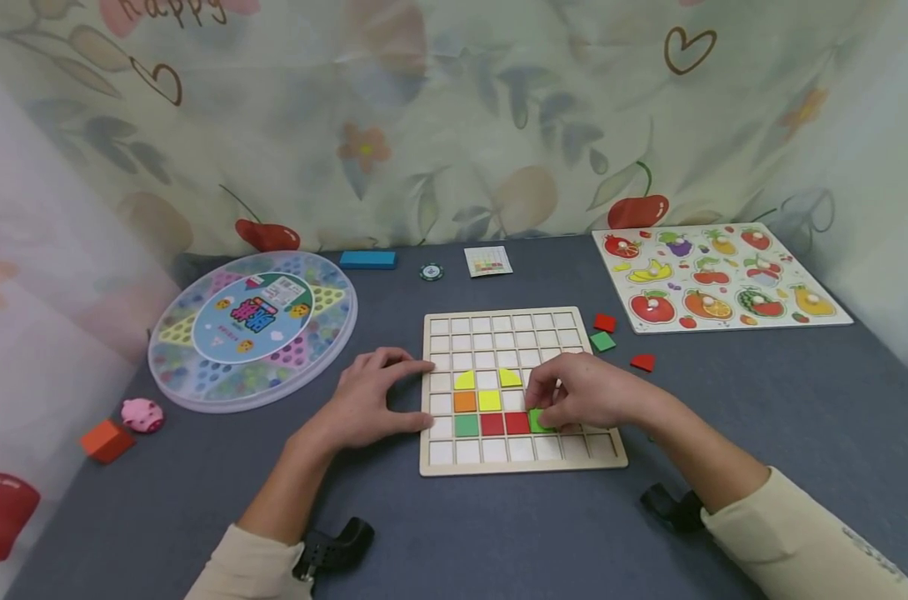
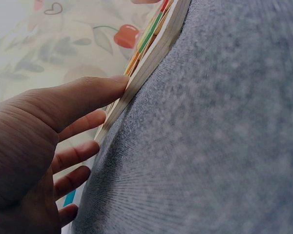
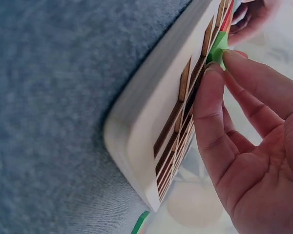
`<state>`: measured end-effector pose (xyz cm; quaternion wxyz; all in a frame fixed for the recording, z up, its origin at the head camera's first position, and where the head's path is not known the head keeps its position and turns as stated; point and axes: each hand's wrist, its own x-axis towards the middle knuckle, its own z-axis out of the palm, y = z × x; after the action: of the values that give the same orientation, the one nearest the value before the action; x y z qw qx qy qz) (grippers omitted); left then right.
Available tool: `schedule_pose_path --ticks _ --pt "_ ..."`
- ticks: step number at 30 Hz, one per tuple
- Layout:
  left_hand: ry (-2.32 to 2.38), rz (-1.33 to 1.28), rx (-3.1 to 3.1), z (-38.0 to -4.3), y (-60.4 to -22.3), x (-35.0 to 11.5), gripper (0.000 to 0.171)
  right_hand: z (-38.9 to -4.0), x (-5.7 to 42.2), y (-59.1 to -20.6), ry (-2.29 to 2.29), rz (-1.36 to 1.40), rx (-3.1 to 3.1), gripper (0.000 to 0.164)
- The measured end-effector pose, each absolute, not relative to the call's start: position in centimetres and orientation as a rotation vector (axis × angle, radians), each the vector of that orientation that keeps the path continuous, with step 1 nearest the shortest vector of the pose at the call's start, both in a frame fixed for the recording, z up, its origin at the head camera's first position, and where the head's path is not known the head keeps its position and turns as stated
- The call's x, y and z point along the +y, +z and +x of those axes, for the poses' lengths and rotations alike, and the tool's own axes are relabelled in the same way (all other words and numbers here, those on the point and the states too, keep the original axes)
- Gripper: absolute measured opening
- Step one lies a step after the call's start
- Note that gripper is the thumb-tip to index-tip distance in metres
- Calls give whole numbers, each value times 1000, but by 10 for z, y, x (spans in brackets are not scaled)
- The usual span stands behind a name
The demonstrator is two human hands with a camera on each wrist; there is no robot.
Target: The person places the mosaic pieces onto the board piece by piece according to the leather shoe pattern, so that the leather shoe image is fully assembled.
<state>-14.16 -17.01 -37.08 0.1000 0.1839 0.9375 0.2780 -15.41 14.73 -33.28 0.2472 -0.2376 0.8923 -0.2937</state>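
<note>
A wooden grid board [image 1: 499,472] with square cells lies on the table. My left hand [image 1: 367,396] rests against its left edge, the thumb [image 2: 95,92] and fingers fairly straight and spread. Over the board's right half, my right hand [image 1: 591,390] pinches a light green tile [image 3: 217,48] between thumb and finger, at a cell beside two red tiles [image 1: 504,424]. A darker green tile [image 1: 466,426] sits left of the reds. Above that row are an orange tile [image 1: 465,402], a yellow square [image 1: 490,401] and two yellow corner-cut pieces [image 1: 510,378].
Loose red [image 1: 605,322] and green [image 1: 602,341] pieces lie right of the board. A fruit puzzle board [image 1: 724,327] is at the back right, a round game case [image 1: 334,350] at the left. Behind are a blue block [image 1: 367,260], a chip [image 1: 431,272] and a pattern card [image 1: 487,261].
</note>
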Motion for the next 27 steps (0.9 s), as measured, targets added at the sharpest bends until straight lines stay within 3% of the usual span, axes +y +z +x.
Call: schedule_pose_path --ticks 27 --pt "818 550 2781 -142 -372 -170 69 -154 141 -330 -710 -635 2475 14"
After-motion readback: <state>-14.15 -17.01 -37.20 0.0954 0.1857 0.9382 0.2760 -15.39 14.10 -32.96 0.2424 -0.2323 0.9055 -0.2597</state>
